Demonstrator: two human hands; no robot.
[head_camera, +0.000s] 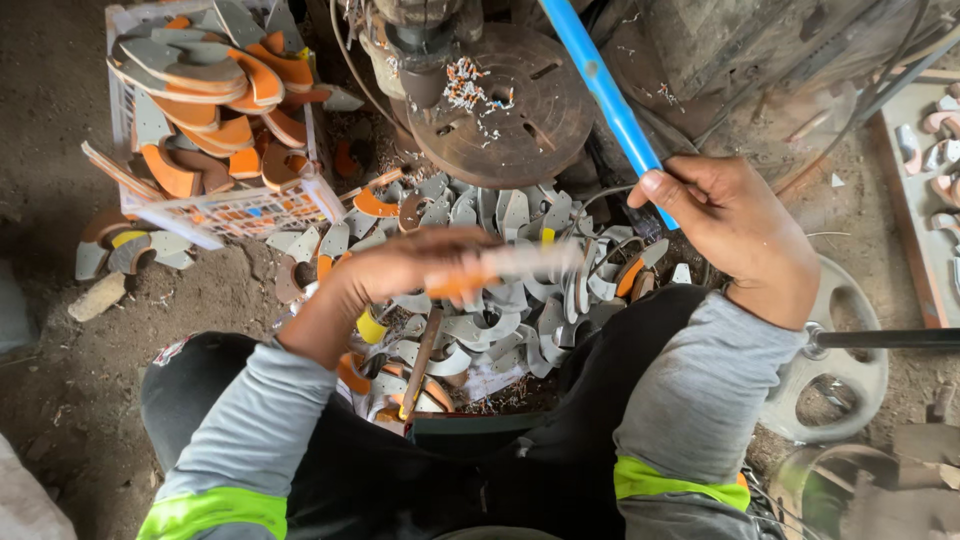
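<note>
A packed dirt floor (60, 150) is seen, dim and strewn with grit and shavings. A white plastic crate (235, 212) is set on it at upper left, a rusty round machine plate (520, 110) beside it, a shallow tray (915, 200) at right.

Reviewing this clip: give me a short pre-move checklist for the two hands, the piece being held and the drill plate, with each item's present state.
1. Left hand holds a piece: ok, a flat grey and orange piece sticks out of it, blurred by motion.
2. Right hand on the blue handle: ok, fingers wrapped round its lower end.
3. Round metal plate free of another piece: ok, only shavings lie on it.
4. Exact hold on the piece: cannot tell, too blurred.
5. Supply within reach: ok, pile of grey curved pieces lies under the hands; crate stands at the left.
</note>
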